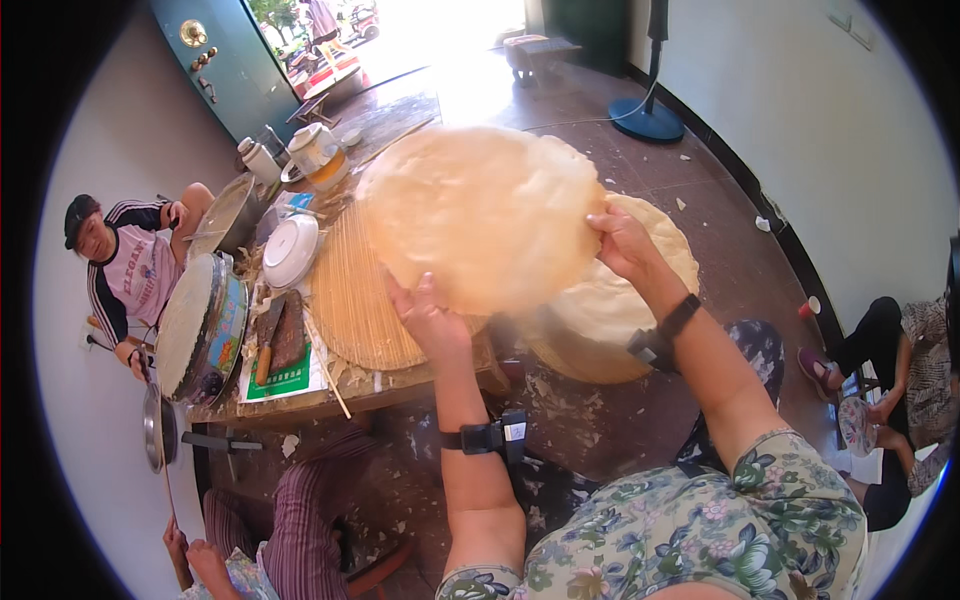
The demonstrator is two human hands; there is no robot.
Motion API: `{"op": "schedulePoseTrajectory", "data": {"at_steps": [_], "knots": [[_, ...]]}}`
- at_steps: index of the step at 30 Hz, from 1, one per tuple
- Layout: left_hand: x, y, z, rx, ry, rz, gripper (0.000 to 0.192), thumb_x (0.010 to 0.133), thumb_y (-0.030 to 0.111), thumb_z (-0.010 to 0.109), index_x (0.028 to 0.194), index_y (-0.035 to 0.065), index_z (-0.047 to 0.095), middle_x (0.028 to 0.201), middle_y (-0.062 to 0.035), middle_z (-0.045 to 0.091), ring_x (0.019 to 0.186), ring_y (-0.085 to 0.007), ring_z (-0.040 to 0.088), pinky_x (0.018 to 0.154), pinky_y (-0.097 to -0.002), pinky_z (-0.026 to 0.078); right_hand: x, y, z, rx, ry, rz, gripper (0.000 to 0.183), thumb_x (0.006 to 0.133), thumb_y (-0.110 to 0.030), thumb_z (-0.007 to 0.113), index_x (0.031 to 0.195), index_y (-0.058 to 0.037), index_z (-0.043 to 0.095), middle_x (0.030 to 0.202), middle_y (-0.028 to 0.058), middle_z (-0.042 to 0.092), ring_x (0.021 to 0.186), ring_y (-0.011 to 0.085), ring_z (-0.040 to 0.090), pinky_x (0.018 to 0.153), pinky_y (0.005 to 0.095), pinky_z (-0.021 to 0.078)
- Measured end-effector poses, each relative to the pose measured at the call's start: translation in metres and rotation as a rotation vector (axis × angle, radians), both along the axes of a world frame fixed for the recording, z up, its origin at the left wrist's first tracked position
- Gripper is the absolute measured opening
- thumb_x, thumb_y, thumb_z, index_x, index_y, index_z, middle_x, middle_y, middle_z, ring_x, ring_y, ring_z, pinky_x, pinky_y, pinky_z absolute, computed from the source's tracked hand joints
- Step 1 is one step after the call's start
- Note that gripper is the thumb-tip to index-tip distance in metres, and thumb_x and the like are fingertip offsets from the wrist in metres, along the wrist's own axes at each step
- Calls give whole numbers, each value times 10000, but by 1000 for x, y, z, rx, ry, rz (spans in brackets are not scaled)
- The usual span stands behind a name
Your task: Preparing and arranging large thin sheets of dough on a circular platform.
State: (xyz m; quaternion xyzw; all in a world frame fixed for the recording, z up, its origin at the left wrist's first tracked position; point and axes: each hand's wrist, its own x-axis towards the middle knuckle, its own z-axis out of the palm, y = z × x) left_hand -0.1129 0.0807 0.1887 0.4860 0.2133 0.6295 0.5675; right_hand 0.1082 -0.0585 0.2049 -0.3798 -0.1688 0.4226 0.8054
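Note:
A large, thin, round flatbread (480, 217) is held up by its edges between my two hands, somewhat blurred. At its near left edge, my left hand (435, 322) grips it with the thumb on top. My right hand (626, 240) pinches the right edge. Partly hidden beneath it, a round ribbed mat (360, 300) of straw or bamboo lies on the wooden table (300, 414). Lower down on the right, beyond the table's edge, a stack of similar flatbreads (664, 232) rests on another round mat (581, 367), partly covered by my right arm.
At the table's left stand a round griddle (191, 322) with pale batter on top, a wooden-handled knife (268, 341) and an upturned white bowl (290, 251). Behind are a metal basin (225, 214) and a jar (319, 154). Other people sit left, lower left and right.

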Motion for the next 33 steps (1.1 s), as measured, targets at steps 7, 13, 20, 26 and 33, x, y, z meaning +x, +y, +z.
{"op": "schedulePoseTrajectory", "data": {"at_steps": [7, 13, 20, 26, 33], "knots": [[-55, 18, 12, -295, 12, 422, 593, 799, 43, 466, 1346, 21, 237, 1346, -182, 280, 1214, -260, 342, 999, -361, 307, -39, 90, -18, -17, -121, 134, 319, 797, 11, 466, 1111, 60, 486, 995, 129, 592, 842, 211, 604, 738, 310, 505], [-59, 22, 9, -140, 172, 433, 525, 784, 17, 510, 1280, 9, 339, 1304, -169, 364, 1180, -272, 397, 1013, -357, 276, -41, 109, -32, -174, -314, 43, 258, 733, 14, 515, 982, 62, 557, 858, 89, 618, 728, 156, 598, 627, 270, 488], [-19, 1, 3, 154, 465, 324, 403, 797, -26, 498, 1197, -26, 447, 1225, -134, 471, 1156, -224, 433, 990, -319, 314, -34, 117, -25, -536, -773, -98, 274, 712, -73, 555, 970, 9, 594, 780, 97, 629, 660, 171, 605, 571, 276, 481], [2, -14, -9, 74, 267, -145, 368, 838, -5, 486, 1204, -25, 446, 1184, -119, 508, 1083, -198, 506, 932, -291, 396, -10, 50, -34, -684, -792, -271, 422, 722, -136, 584, 1112, 8, 517, 914, 146, 610, 724, 218, 599, 608, 317, 490], [46, -46, -67, 569, 580, -593, 358, 824, 51, 541, 1176, -8, 509, 1171, -120, 545, 1060, -187, 524, 896, -277, 422, 67, -83, -132, -1073, -844, -438, 290, 689, -172, 592, 928, -13, 630, 934, 178, 635, 884, 302, 607, 780, 361, 468]]}}
